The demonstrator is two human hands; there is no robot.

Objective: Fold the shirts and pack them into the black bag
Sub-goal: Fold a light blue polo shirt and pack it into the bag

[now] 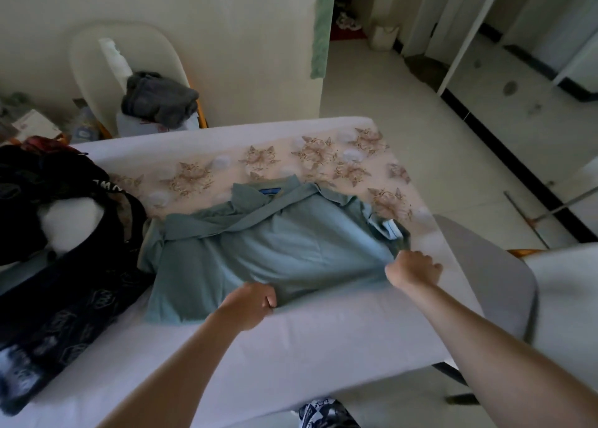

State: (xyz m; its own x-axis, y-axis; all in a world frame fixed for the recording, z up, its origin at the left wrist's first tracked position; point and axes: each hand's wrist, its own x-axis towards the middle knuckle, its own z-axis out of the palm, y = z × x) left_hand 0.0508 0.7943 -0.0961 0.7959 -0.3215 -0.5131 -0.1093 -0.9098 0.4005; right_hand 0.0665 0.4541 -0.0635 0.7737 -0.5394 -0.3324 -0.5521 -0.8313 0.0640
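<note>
A light blue-green collared shirt lies flat on the table, collar toward the far side, with one sleeve folded across its upper back. My left hand grips the shirt's near hem at the middle. My right hand grips the shirt's right edge near the hem corner. The black bag sits at the table's left edge, gaping, with a white item inside it and dark patterned cloth spilling toward me.
The table has a white cover with a floral runner across the far part. A grey chair stands at the right, and a white chair holding grey clothes stands behind the table. Tiled floor extends right.
</note>
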